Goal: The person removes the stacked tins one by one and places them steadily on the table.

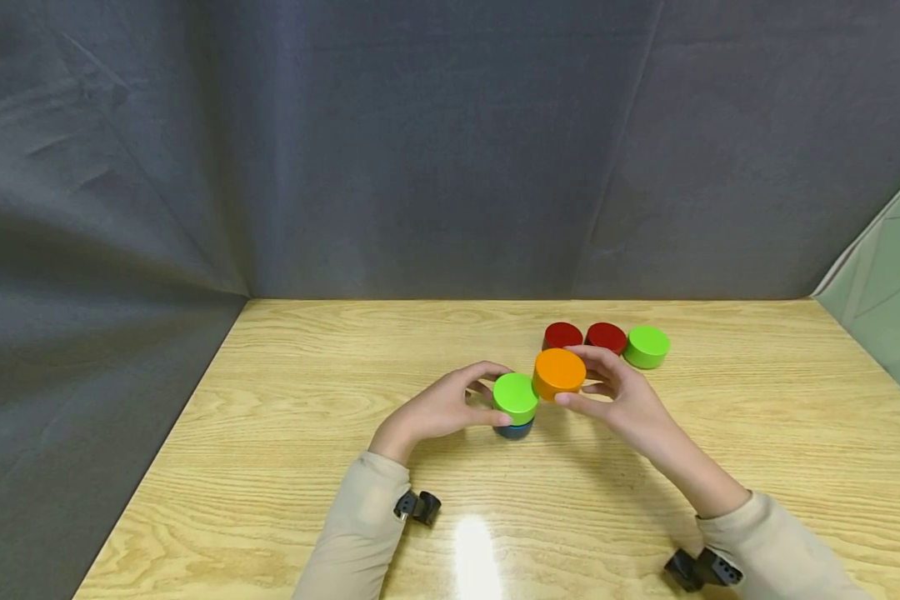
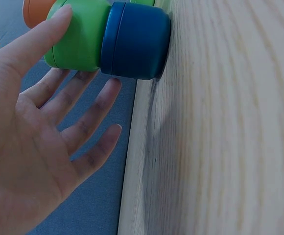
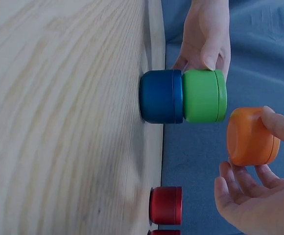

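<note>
A blue tin (image 3: 160, 96) stands on the table, and a lidded green tin (image 1: 515, 397) sits on top of it. My left hand (image 1: 450, 406) holds the green tin between thumb and fingers; in the left wrist view the thumb (image 2: 59, 22) lies against its side. Up and to the right, my right hand (image 1: 622, 398) pinches an orange tin (image 1: 559, 372) between thumb and fingers. In the right wrist view the orange tin is held higher than the green tin's lid and off to one side, with a gap between them.
Behind the right hand, two red tins (image 1: 606, 337) and another green tin (image 1: 647, 347) stand in a row on the wooden table (image 1: 307, 358). A dark grey cloth (image 1: 435, 150) hangs along the table's back and left edges.
</note>
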Action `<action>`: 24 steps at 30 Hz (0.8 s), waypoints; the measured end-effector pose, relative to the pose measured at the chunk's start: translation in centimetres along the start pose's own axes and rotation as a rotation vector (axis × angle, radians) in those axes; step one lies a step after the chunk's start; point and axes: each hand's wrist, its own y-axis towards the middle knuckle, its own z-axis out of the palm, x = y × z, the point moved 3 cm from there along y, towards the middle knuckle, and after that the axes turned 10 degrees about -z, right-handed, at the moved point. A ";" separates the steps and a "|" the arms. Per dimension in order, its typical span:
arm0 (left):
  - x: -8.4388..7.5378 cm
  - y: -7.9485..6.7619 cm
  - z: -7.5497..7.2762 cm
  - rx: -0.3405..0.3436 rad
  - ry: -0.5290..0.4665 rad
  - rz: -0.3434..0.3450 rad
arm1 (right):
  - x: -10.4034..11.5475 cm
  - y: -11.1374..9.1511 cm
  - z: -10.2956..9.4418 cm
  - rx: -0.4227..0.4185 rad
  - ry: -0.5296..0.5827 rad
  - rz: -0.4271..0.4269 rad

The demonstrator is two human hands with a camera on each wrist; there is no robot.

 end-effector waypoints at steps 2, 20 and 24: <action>-0.1 0.0 0.0 -0.002 0.003 -0.001 | 0.0 -0.1 -0.2 -0.002 -0.004 0.003; 0.0 0.0 0.0 -0.008 0.023 -0.015 | -0.2 -0.7 -1.9 -0.032 -0.014 0.034; 0.0 0.0 0.0 -0.009 0.022 -0.016 | -0.4 -0.8 -2.3 -0.037 -0.022 0.040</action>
